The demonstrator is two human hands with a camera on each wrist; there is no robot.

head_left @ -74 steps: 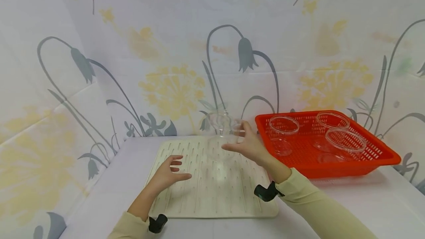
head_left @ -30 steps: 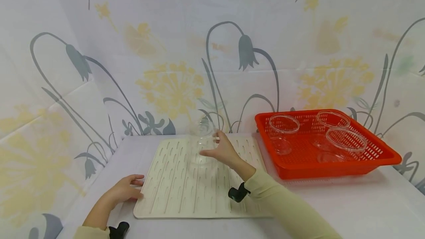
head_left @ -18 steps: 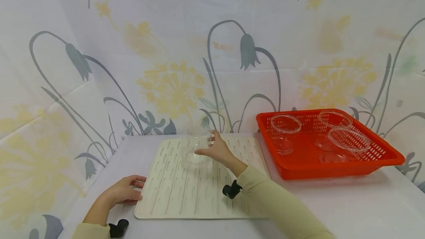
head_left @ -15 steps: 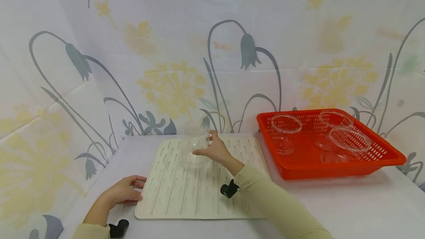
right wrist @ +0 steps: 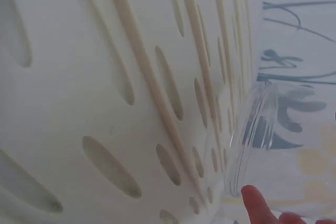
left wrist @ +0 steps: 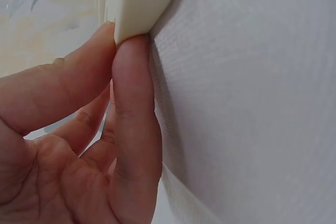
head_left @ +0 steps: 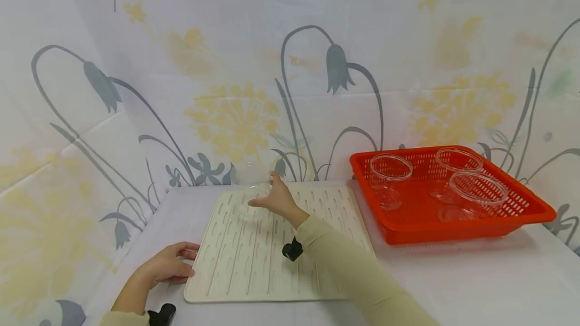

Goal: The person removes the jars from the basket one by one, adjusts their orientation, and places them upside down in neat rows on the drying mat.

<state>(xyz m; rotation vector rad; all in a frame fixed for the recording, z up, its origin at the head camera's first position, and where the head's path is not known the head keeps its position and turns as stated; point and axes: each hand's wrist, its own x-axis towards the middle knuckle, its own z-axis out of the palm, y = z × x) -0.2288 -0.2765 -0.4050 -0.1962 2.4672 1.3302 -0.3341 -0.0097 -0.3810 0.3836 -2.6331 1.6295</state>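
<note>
A cream ridged drying mat (head_left: 254,265) lies on the white-covered table. My left hand (head_left: 167,265) is at its left edge; in the left wrist view my thumb and finger pinch the mat's rim (left wrist: 139,3). My right hand (head_left: 278,199) grips a clear round jar (head_left: 249,210) over the far left part of the mat. In the right wrist view the jar (right wrist: 294,150) has its ridged rim turned down, close to the mat, with a fingertip (right wrist: 254,200) beside it. See-through walls make the jar faint in the head view.
A red perforated basket (head_left: 435,233) stands to the right of the mat. Inside it are three clear jars, one at the left (head_left: 390,169), with mouths up. A flowered cloth (head_left: 235,64) hangs behind the table.
My right hand has carried the jar leftward across the mat, away from the basket. My left hand, earlier above the mat, has come down to its left edge and taken hold of it.
</note>
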